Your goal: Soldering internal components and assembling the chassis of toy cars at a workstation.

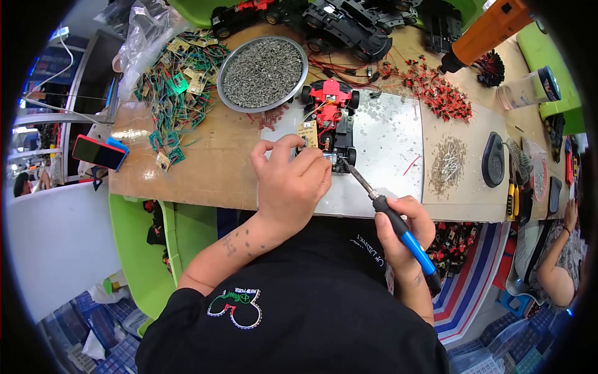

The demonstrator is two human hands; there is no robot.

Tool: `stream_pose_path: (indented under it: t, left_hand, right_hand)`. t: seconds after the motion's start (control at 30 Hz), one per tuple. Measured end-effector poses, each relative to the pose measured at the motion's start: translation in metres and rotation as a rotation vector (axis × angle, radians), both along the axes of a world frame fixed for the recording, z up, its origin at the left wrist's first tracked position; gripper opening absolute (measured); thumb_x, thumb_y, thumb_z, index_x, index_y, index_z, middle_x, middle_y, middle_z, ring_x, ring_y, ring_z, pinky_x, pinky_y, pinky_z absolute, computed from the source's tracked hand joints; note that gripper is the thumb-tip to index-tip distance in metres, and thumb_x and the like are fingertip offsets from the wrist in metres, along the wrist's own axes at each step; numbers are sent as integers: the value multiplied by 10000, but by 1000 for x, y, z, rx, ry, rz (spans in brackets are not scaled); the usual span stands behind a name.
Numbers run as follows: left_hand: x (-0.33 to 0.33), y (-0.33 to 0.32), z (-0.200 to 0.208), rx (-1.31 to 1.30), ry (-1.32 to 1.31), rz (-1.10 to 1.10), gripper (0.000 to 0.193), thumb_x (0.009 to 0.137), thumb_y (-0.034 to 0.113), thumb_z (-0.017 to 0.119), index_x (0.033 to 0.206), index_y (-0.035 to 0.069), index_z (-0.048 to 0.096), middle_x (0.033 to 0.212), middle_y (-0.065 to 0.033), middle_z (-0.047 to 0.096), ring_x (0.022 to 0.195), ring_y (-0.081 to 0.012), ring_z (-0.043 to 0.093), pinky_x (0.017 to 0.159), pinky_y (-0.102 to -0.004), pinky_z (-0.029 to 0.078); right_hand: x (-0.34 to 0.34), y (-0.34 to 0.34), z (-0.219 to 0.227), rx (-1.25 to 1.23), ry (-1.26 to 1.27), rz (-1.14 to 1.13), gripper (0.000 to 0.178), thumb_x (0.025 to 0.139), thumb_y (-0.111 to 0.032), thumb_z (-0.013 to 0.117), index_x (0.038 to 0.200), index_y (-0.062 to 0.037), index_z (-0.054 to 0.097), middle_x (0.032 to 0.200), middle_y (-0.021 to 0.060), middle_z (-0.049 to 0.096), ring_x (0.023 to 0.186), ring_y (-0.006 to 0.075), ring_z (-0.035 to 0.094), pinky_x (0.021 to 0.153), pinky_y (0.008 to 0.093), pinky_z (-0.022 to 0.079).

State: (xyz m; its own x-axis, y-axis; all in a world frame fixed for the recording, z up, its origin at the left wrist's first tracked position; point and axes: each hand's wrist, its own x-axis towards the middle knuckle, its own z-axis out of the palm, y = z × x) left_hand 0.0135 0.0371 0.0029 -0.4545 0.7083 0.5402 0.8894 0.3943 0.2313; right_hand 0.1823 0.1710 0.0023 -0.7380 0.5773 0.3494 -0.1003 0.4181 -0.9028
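My right hand point(398, 258) is closed round a soldering iron point(414, 245) with a black and blue handle. Its tip reaches the near end of a toy car chassis point(330, 100), red at the far end and black at the near end. My left hand point(286, 184) is closed over the near left side of the chassis, its fingertips pressed together there. What they pinch is partly hidden behind the fingers. A small tan circuit board point(307, 131) with thin wires lies beside the chassis, just beyond my left fingers. The chassis rests on a white sheet point(383, 156).
A metal bowl of screws point(261, 71) stands beyond my left hand, beside piled wired circuit boards point(180, 87). Red wired parts point(436, 87) lie far right under an orange power tool point(492, 31). Black car bodies point(349, 28) line the back. Another person's arm point(554, 255) shows at right.
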Motion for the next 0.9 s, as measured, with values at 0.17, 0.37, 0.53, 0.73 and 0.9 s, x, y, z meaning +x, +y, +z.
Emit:
stream_pose_path:
  t: [0.17,0.37,0.53,0.73,0.9]
  left_hand:
    - [1,1,3,-37,23,0,149,667,94,753,787,134,673,892,52,652,987,-216,568,876,-450,340]
    - [2,1,6,-90,44,-5,129,680,110,750,783,123,673,893,39,653,990,-217,571,884,-463,345]
    - [0,0,4,-93,61,-14,129,678,105,749,781,115,672,885,30,650,989,-215,572,881,-459,351]
    - [-3,-2,7,-119,9,-47,163,682,93,748,829,107,680,903,16,640,991,-222,573,879,-458,359]
    - [-16,-10,13,-79,-116,-215,194,728,100,735,920,113,705,949,8,640,1008,-237,571,892,-471,366]
  right_hand:
    - [-2,0,1,-27,-45,-21,264,754,5,755,993,4,642,750,114,657,645,193,627,596,283,477]
    - [-5,0,0,-14,-47,-13,265,761,-4,759,997,3,639,752,114,656,650,189,628,603,283,480]
    - [-8,-1,2,-15,-47,-4,267,768,-9,761,1006,3,641,766,114,659,660,189,631,610,283,482]
    - [-6,2,4,-41,-70,-12,272,773,-8,760,1017,4,642,777,116,659,678,189,635,635,279,490]
    - [-7,2,4,-42,-49,-46,273,774,-7,760,1021,1,644,811,117,663,704,175,634,655,278,495]
